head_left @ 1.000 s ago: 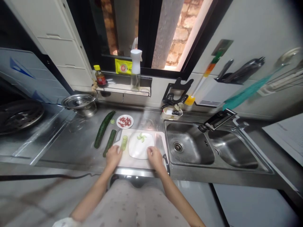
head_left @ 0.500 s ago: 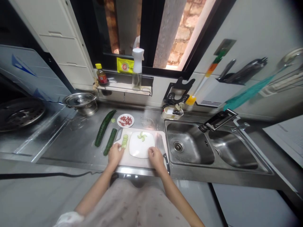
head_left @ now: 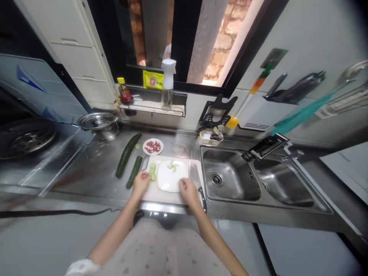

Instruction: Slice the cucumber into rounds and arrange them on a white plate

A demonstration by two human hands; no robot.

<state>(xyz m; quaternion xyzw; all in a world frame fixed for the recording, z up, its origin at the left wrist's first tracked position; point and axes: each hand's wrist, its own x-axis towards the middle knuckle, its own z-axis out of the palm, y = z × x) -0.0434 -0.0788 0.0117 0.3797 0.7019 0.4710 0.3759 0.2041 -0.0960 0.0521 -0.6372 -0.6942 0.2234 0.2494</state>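
A white square plate (head_left: 169, 180) lies on a pale cutting board (head_left: 163, 197), with a few thin green cucumber pieces (head_left: 173, 165) fanned near its far edge. Left of the plate is a row of cucumber slices (head_left: 153, 168). My left hand (head_left: 140, 184) has its fingers pinched together at the row's left side, on a slice. My right hand (head_left: 188, 190) is closed at the plate's right edge, thumb and fingertips on the rim. Beside it lies a knife (head_left: 194, 173) with a black handle. A cut cucumber (head_left: 134, 172) rests just left of the board.
A whole cucumber (head_left: 126, 156) and a small plate of chopped red pieces (head_left: 153, 147) sit further back. A lidded steel pot (head_left: 99, 124) stands at the back left. To the right is a double sink (head_left: 230, 180) with a black faucet (head_left: 263, 148).
My left hand has moved slightly up and away from me along the cucumber slices, which have shifted a little. My right hand has stayed at the plate's edge.
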